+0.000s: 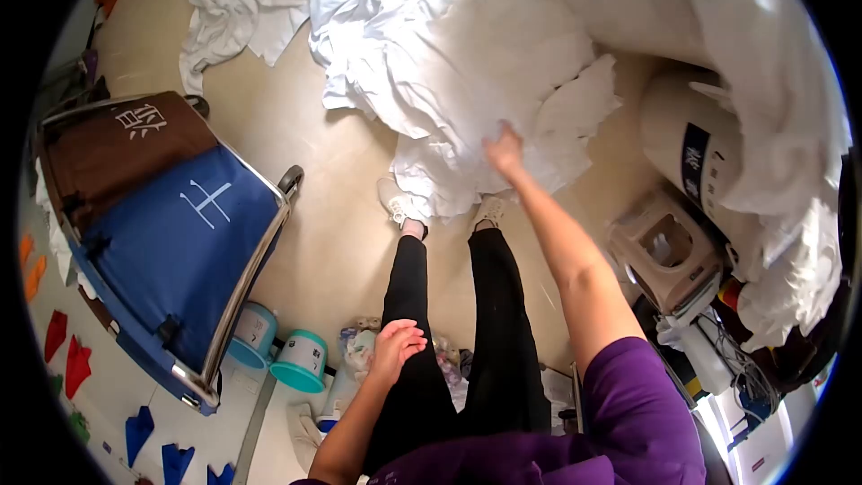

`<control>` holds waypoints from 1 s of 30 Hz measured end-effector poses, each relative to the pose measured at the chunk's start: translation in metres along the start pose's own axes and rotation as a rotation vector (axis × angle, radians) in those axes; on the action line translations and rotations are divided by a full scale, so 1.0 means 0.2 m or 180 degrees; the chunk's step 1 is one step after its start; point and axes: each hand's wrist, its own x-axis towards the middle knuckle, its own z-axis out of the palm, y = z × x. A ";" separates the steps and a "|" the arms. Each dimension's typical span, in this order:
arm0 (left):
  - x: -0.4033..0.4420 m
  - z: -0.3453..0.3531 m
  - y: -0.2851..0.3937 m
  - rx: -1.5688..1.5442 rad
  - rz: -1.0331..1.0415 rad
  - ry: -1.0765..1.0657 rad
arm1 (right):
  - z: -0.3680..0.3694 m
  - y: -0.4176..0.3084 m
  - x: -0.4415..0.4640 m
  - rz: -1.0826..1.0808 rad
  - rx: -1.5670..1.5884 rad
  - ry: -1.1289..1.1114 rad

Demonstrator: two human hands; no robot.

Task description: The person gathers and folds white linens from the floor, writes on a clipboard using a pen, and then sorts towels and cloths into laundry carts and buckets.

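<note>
A large heap of white cloth point(485, 54) lies on the floor in front of my feet. My right hand point(505, 148) reaches down onto its near part, touching or just above the fabric; its fingers are blurred, and whether they grip the cloth cannot be made out. Over my left thigh hovers my left hand point(397, 350), with fingers partly curled and nothing visible in them. A second, smaller pile of white cloth point(238, 9) spreads on the floor at the upper left.
At the left stands a wheeled cart with a brown and blue cover point(193, 216). Two buckets point(301, 359) are beside it. Large white bags point(691, 148) and a beige plastic bin point(666, 242) stand at the right, with more white cloth point(804, 269) hanging there.
</note>
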 end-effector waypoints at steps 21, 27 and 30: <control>-0.11 -0.06 0.77 -0.0014 0.1662 0.0162 | -0.40 -0.82 -1.15 -0.0390 0.2667 -0.4352; 0.14 -0.86 0.33 -0.0397 0.1457 0.3062 | 0.06 -0.12 -0.34 0.0412 0.0107 0.0373; 0.05 -0.86 0.33 0.2229 0.2578 0.2891 | 0.08 -0.09 -0.05 0.1723 0.0706 0.0328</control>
